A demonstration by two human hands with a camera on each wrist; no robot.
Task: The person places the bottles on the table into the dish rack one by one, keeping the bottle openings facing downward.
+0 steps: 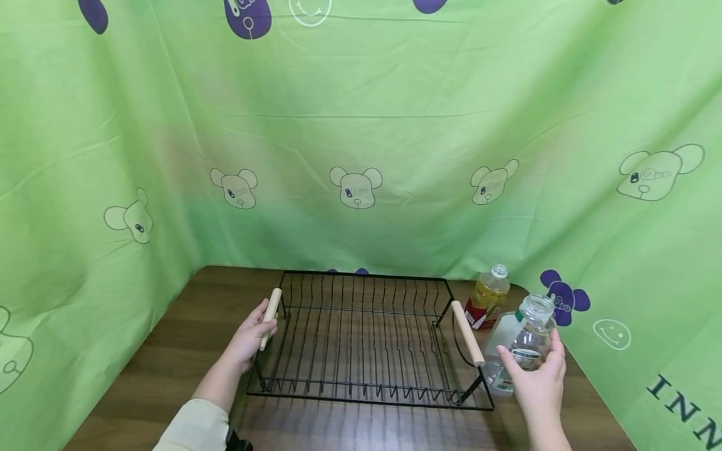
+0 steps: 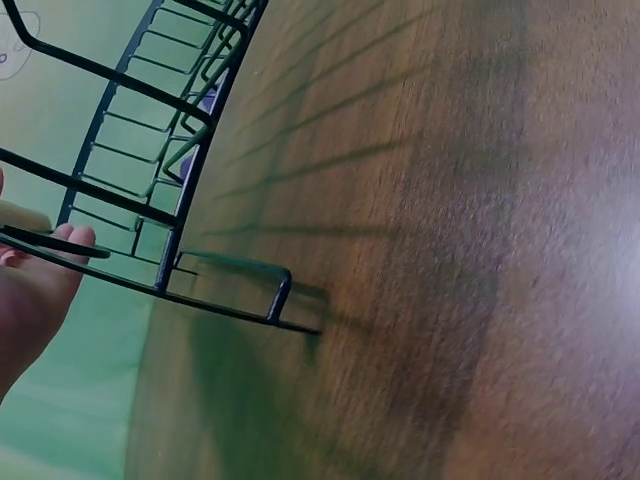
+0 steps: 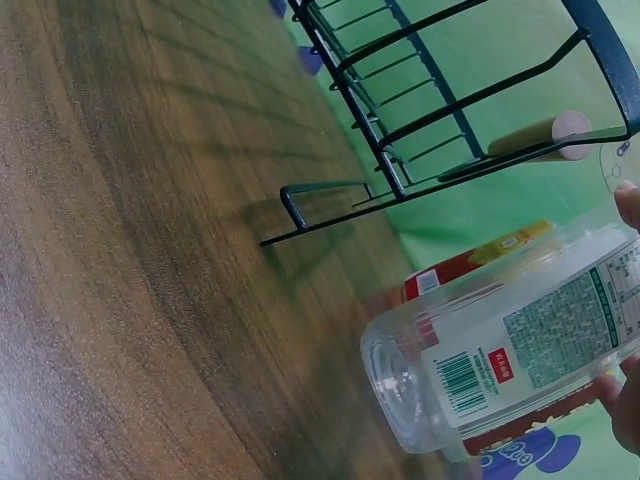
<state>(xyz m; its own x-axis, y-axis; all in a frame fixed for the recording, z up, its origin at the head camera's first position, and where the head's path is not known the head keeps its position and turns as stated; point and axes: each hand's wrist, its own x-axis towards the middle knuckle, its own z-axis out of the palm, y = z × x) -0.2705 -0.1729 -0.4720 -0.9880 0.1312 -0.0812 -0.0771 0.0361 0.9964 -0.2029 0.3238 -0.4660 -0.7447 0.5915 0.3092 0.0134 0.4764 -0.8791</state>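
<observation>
A black wire dish rack (image 1: 361,399) with two pale wooden handles stands on the table. My left hand (image 1: 252,335) grips its left handle (image 1: 272,313), thumb on the near side; in the left wrist view only part of that hand (image 2: 35,300) shows. Beside the right handle (image 1: 467,332), my right hand (image 1: 538,376) holds a clear, uncapped plastic bottle (image 1: 504,376) between thumb and fingers. The right wrist view shows this bottle's white label (image 3: 540,340) with a barcode, and fingertips at its side. Whether its base touches the table cannot be told.
Behind the held bottle stands another uncapped bottle (image 1: 486,299) with a yellow and red label. The brown wooden table (image 1: 186,338) is bounded by a green printed curtain (image 1: 355,138) at the back and sides.
</observation>
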